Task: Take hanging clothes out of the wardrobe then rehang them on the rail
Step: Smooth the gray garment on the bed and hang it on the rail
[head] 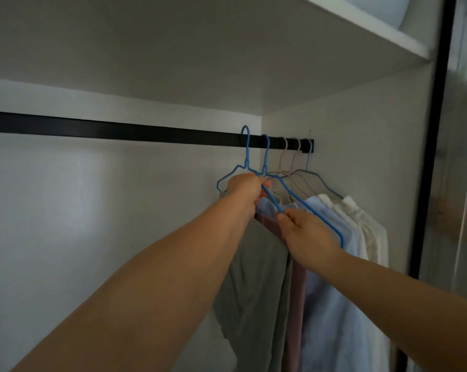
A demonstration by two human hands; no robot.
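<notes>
A black rail (146, 131) runs across the wardrobe to its right wall. Several hangers hook over its right end. My left hand (244, 190) grips the leftmost blue hanger (246, 154), whose hook stands at the rail's top edge; a grey-green garment (253, 285) hangs from it. My right hand (306, 233) pinches the lower end of that hanger's arm, next to a second blue hanger (265, 154). A mauve garment (296, 304), a light blue shirt (331, 291) and a cream shirt (366, 226) hang further right.
A white shelf (334, 36) roofs the rail space, with another shelf above it. The wardrobe's right wall (361, 157) meets a dark vertical frame (430, 157). The rail left of the hangers is bare.
</notes>
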